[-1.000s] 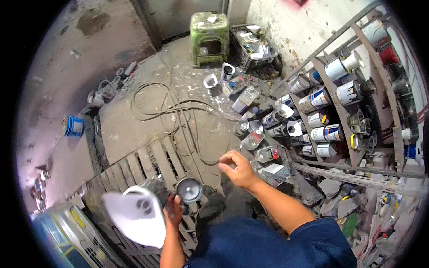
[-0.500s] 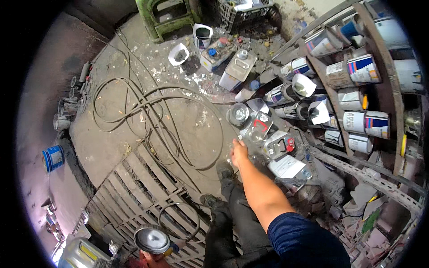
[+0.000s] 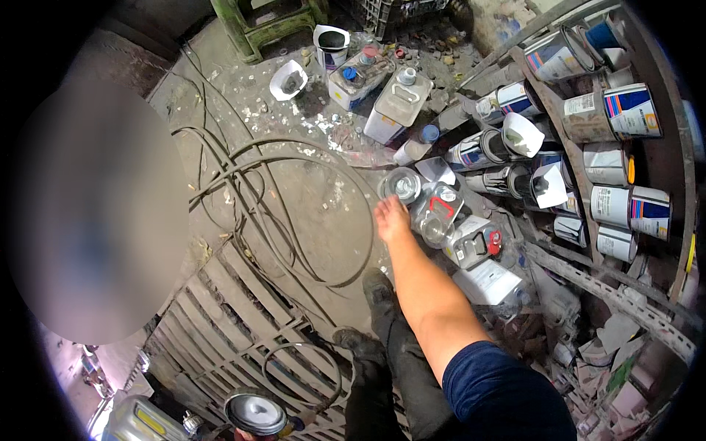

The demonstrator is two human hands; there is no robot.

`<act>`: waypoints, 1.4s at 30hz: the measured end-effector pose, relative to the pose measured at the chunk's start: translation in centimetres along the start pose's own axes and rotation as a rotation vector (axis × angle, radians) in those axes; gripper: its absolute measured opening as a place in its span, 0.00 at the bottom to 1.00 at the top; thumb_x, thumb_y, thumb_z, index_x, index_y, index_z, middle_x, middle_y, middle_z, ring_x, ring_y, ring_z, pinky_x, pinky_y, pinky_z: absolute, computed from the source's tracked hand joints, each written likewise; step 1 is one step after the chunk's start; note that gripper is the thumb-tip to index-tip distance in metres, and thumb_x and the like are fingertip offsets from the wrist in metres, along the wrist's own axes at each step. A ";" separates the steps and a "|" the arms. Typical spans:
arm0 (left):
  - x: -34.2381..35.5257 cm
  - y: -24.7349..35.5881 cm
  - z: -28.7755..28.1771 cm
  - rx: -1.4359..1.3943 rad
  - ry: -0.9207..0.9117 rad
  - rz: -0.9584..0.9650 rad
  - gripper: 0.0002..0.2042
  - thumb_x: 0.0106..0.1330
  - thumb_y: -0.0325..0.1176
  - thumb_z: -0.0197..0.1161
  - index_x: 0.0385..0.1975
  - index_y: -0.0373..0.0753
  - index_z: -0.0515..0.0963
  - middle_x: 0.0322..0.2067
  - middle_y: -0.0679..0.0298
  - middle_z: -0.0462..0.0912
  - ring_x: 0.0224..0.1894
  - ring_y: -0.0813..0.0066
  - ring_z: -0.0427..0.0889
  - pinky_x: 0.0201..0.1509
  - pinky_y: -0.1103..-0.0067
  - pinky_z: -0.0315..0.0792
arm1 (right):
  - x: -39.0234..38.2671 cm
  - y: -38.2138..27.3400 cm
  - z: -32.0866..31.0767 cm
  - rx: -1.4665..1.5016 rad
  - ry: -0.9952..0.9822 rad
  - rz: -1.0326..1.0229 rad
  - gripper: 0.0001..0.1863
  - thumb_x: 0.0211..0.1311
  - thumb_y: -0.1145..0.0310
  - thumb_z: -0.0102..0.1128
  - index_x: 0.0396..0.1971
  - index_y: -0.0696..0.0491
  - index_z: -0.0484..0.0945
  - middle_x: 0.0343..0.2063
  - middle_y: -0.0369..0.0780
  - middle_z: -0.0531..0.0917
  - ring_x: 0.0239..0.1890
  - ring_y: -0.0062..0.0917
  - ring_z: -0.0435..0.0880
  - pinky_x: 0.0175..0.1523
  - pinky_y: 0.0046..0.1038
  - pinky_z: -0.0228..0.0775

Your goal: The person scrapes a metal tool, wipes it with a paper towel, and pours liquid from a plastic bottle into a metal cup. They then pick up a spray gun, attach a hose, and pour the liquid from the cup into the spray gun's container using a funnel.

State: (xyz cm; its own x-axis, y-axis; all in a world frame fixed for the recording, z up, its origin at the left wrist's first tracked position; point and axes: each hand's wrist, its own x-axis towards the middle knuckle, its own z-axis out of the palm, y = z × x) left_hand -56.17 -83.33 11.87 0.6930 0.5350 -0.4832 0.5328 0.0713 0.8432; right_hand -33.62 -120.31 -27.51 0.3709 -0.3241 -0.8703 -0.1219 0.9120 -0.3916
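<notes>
My right hand [image 3: 392,220] reaches down with its fingers spread and nothing held. Its fingertips come up to the near-left edge of a round, clear-rimmed tub [image 3: 402,185]; whether they touch it I cannot tell. Just to the right lies a clear plastic container with a red handle [image 3: 441,207]. A tin with a red cap [image 3: 474,246] stands beyond that. At the bottom edge, a little of my left hand [image 3: 246,435] shows under a round silver-grey cup [image 3: 255,413], gripping it from below. A hose coupling [image 3: 296,423] sits beside this cup.
A slatted grate [image 3: 220,316] covers the floor at lower left, with a looped hose [image 3: 294,213] lying past it. Paint cans [image 3: 632,110] fill the rack on the right. Rectangular tins [image 3: 398,105] and a green stool [image 3: 283,29] stand farther off. A grey blur hides the left side.
My right hand has moved farther forward, to the round tub, and its fingers have spread. The left hand and its cup have sunk lower in the picture. The whole view has shifted slightly.
</notes>
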 end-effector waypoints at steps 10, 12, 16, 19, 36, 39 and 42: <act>-1.0 1.0 -0.9 0.075 -0.063 -0.026 0.16 0.72 0.43 0.47 0.46 0.36 0.69 0.40 0.63 0.76 0.38 0.78 0.75 0.38 0.81 0.70 | -3.4 -4.2 0.4 -0.326 -0.138 -0.131 0.21 0.69 0.63 0.49 0.55 0.59 0.61 0.56 0.45 0.67 0.61 0.38 0.67 0.60 0.38 0.64; -2.1 2.1 0.7 0.118 0.005 0.042 0.14 0.72 0.42 0.46 0.41 0.38 0.71 0.35 0.66 0.75 0.34 0.82 0.72 0.35 0.84 0.65 | -6.4 -5.5 1.5 -0.420 -0.177 -0.144 0.21 0.69 0.63 0.48 0.55 0.60 0.61 0.55 0.45 0.67 0.60 0.39 0.68 0.60 0.38 0.65; -4.0 2.6 -0.2 -0.037 0.027 -0.040 0.14 0.70 0.43 0.49 0.43 0.39 0.71 0.32 0.71 0.74 0.30 0.86 0.69 0.33 0.84 0.63 | -13.8 -8.4 3.1 -0.646 -0.288 -0.236 0.15 0.68 0.62 0.49 0.44 0.60 0.69 0.45 0.43 0.75 0.49 0.32 0.76 0.52 0.33 0.71; -4.6 2.2 -3.1 0.002 0.008 -0.071 0.14 0.68 0.42 0.51 0.39 0.36 0.72 0.31 0.69 0.71 0.29 0.80 0.67 0.29 0.79 0.63 | -21.3 -11.2 4.6 -0.840 -0.333 -0.344 0.13 0.68 0.62 0.50 0.35 0.58 0.73 0.34 0.39 0.78 0.38 0.25 0.78 0.44 0.28 0.73; -11.2 2.7 -10.3 -0.092 -0.193 0.283 0.09 0.60 0.32 0.60 0.33 0.31 0.77 0.24 0.63 0.79 0.29 0.76 0.77 0.32 0.77 0.69 | -73.6 -12.7 17.7 -1.214 -1.199 -0.343 0.17 0.67 0.64 0.52 0.48 0.61 0.73 0.28 0.31 0.74 0.31 0.14 0.75 0.39 0.24 0.77; -11.9 2.0 -11.5 -0.007 -0.192 0.308 0.11 0.63 0.35 0.59 0.31 0.30 0.77 0.22 0.65 0.79 0.28 0.80 0.75 0.32 0.78 0.69 | -80.1 -10.6 17.5 -1.272 -1.323 -0.397 0.14 0.67 0.66 0.53 0.44 0.62 0.75 0.34 0.36 0.77 0.32 0.14 0.75 0.39 0.23 0.77; -12.7 1.2 -11.9 -0.045 -0.204 0.266 0.12 0.64 0.37 0.60 0.31 0.31 0.77 0.23 0.64 0.80 0.28 0.80 0.76 0.33 0.77 0.69 | -84.4 -8.6 17.1 -1.443 -1.398 -0.556 0.15 0.66 0.69 0.53 0.19 0.59 0.69 0.47 0.45 0.77 0.35 0.15 0.75 0.36 0.19 0.72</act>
State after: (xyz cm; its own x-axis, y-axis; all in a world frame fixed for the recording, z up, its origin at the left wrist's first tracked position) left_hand -70.12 -80.00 21.87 0.8904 0.3603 -0.2781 0.3013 -0.0085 0.9535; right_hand -48.17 -96.54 54.46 0.8179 0.5632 -0.1175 0.0118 -0.2205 -0.9753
